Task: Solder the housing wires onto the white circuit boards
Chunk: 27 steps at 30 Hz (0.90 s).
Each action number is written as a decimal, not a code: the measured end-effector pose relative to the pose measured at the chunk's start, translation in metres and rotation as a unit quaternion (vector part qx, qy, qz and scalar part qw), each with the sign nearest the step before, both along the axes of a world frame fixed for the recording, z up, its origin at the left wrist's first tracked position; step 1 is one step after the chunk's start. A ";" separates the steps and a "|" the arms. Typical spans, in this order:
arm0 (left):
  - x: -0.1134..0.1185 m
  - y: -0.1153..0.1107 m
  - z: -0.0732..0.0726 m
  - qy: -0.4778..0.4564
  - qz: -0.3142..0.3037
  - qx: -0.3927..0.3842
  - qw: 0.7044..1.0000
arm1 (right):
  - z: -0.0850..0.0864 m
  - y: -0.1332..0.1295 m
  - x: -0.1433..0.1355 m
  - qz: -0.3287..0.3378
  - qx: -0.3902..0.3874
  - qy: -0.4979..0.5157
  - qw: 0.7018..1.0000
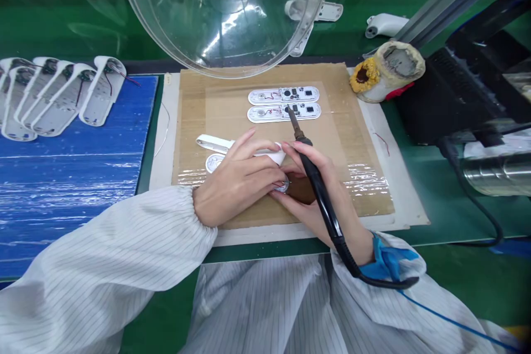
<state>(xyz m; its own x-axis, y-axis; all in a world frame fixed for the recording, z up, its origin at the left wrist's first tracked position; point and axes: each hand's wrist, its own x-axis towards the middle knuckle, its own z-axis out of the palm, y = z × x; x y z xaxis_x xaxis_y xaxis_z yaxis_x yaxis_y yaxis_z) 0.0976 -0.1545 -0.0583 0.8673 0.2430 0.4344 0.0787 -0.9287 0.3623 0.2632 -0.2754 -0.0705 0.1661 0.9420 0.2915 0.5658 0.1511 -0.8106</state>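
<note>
My left hand (244, 177) lies over a white plastic housing (269, 154) and the board tray (214, 162) beside it, its fingers wrapped round them. My right hand (317, 193) holds a black soldering iron (318, 188) between thumb side and index finger, the tip pointing up and away. Its fingertips also touch the right ends of the white parts. Beyond the hands, two white trays with circuit boards (284, 95) lie side by side; the iron's tip appears over the nearer one (265, 114). A white housing arm (213, 142) sticks out left of my left hand.
White housings with wires (102, 91) rest on a blue board (74, 177) at left. A clear round shield (224, 22) hangs above the cardboard (219, 99). A cup-like holder (388, 72) and black equipment (440, 88) stand at right.
</note>
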 end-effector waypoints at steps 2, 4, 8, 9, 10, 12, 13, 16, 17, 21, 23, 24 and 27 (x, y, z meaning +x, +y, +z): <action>0.001 0.000 0.001 -0.004 0.001 0.001 1.000 | 0.000 0.000 0.000 -0.001 -0.001 0.005 1.000; 0.001 -0.001 0.001 -0.016 0.006 0.011 1.000 | -0.001 0.000 0.000 -0.002 -0.007 0.017 1.000; -0.001 -0.008 0.001 -0.031 0.049 0.000 0.998 | -0.003 0.001 -0.002 -0.001 -0.015 0.032 0.999; -0.002 -0.010 0.002 -0.016 0.063 -0.017 0.998 | -0.002 0.000 -0.002 0.000 -0.014 0.031 0.999; -0.003 -0.011 0.004 0.004 0.075 -0.036 0.997 | -0.001 0.000 -0.002 -0.001 -0.008 0.034 0.999; -0.004 -0.014 0.007 0.038 0.091 -0.078 0.992 | 0.004 -0.003 0.000 -0.013 0.009 0.055 0.998; -0.004 -0.015 0.008 0.049 0.098 -0.097 0.989 | 0.008 -0.005 0.002 -0.034 0.022 0.074 0.996; -0.003 -0.017 0.013 0.068 0.111 -0.134 0.982 | 0.016 -0.012 0.014 -0.152 0.110 0.109 0.976; -0.003 -0.017 0.014 0.073 0.115 -0.141 0.981 | 0.017 -0.014 0.019 -0.193 0.145 0.106 0.965; -0.001 -0.017 0.015 0.079 0.120 -0.146 0.979 | 0.010 -0.015 0.040 -0.311 0.223 0.062 0.922; 0.000 -0.016 0.014 0.075 0.120 -0.140 0.980 | 0.004 -0.013 0.044 -0.331 0.245 0.059 0.909; 0.000 -0.016 0.014 0.070 0.119 -0.135 0.981 | 0.002 -0.012 0.044 -0.326 0.264 0.066 0.905; 0.000 -0.014 0.014 0.060 0.116 -0.126 0.983 | 0.002 -0.010 0.039 -0.261 0.291 0.089 0.916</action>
<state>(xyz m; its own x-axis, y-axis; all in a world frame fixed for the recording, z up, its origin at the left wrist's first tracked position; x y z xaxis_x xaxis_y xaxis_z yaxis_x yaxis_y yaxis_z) 0.0977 -0.1685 -0.0441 0.8173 0.5271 0.2328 0.3346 -0.7630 0.5530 0.3026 -0.2856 -0.0685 0.6443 0.4137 0.6432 0.5504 0.3331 -0.7656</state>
